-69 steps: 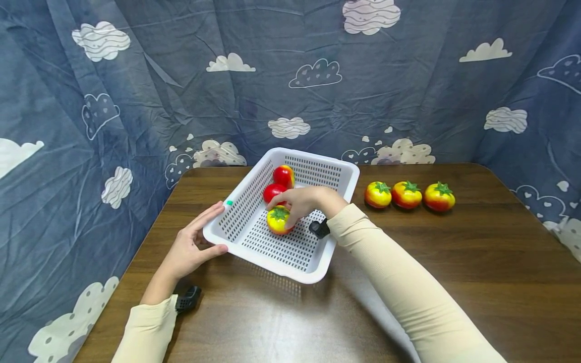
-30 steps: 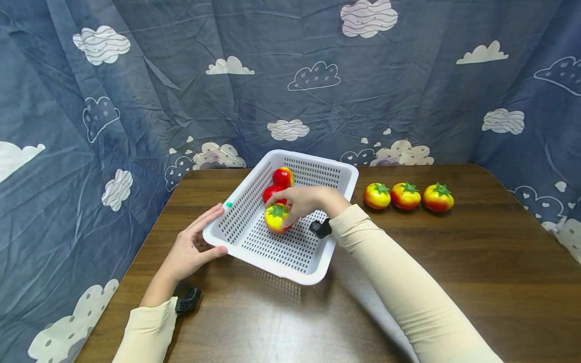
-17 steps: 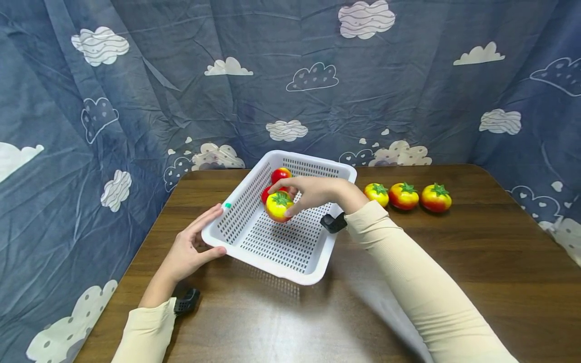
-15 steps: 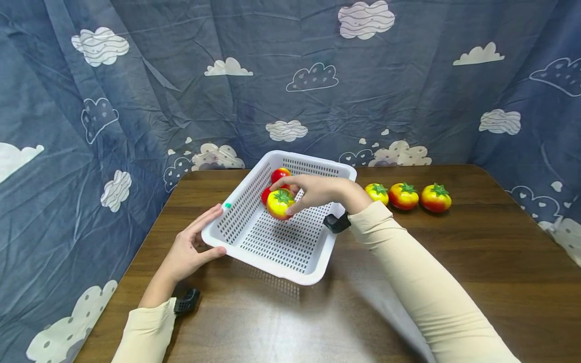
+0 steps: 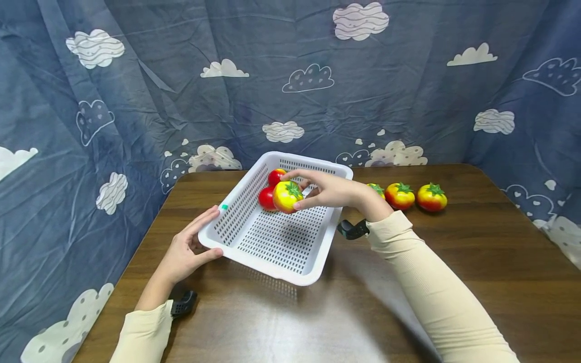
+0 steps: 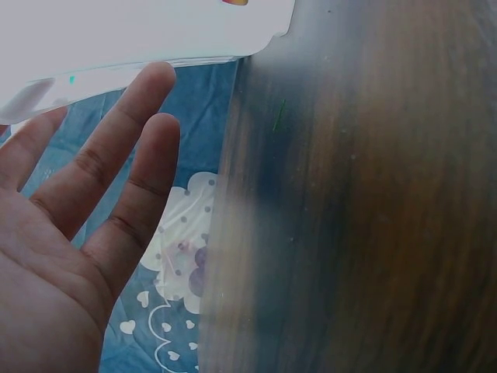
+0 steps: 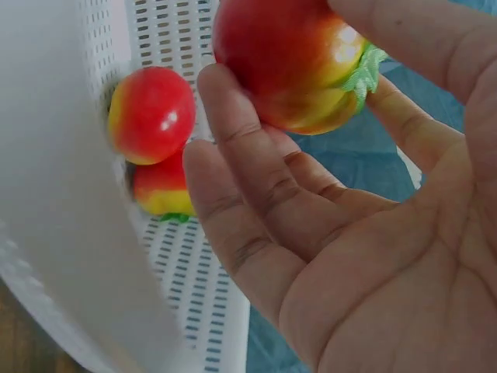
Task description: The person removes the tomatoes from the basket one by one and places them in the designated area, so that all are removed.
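Note:
My right hand [image 5: 333,190] holds a red-and-yellow toy tomato [image 5: 285,196] by its fingertips, lifted above the floor of a white perforated plastic basket [image 5: 258,265]. The right wrist view shows the thumb on one side of it and the fingers on the other, green leaves toward the palm. Two more tomatoes, a redder one [image 5: 267,199] and one behind it [image 5: 275,176], lie against the basket's left wall. My left hand [image 5: 179,254] grips the near left corner of the basket, thumb on the front rim and fingers along the left side.
Three toy tomatoes stand in a row on the wooden table [image 5: 476,242] right of the basket: one partly behind my right wrist [image 5: 375,189], a middle one [image 5: 400,195] and a right one [image 5: 431,196]. A blue cloud-print curtain [image 5: 254,106] hangs behind.
My right hand has raised the toy tomato off the basket floor and moved it up and to the right. The left hand stays at the basket's corner.

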The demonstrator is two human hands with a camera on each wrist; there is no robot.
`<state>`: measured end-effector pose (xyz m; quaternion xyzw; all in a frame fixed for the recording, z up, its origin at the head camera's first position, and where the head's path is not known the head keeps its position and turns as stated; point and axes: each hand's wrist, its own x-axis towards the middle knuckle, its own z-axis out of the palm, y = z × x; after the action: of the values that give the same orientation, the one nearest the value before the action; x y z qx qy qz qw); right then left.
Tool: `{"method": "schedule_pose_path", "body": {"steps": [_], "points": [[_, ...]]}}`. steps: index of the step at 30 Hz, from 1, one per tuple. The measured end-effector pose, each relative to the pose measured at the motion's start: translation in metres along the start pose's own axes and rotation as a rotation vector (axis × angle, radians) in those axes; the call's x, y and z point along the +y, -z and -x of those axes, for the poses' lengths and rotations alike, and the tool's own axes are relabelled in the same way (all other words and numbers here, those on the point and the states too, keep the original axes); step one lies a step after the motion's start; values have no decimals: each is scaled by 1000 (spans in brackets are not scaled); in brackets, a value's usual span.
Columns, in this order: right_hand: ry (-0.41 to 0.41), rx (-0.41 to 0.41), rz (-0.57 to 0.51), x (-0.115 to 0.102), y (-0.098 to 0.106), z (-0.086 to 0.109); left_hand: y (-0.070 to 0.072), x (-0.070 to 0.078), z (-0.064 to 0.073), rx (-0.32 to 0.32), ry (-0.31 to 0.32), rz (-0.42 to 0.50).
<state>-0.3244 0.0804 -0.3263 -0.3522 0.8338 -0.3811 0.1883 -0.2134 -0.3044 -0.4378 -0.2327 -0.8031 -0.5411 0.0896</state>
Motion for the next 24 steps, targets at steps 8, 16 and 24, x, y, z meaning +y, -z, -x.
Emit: {"method": "schedule_pose_path", "body": {"steps": [8,16,24], "points": [[-2,37,-19,11,2,13,0,0,1,1,-3,9],[-38,59,-18,16,4,24,0,0,1,1,4,9],[-61,80,21,13,7,36,0,1,1,-2,12,7]]}}
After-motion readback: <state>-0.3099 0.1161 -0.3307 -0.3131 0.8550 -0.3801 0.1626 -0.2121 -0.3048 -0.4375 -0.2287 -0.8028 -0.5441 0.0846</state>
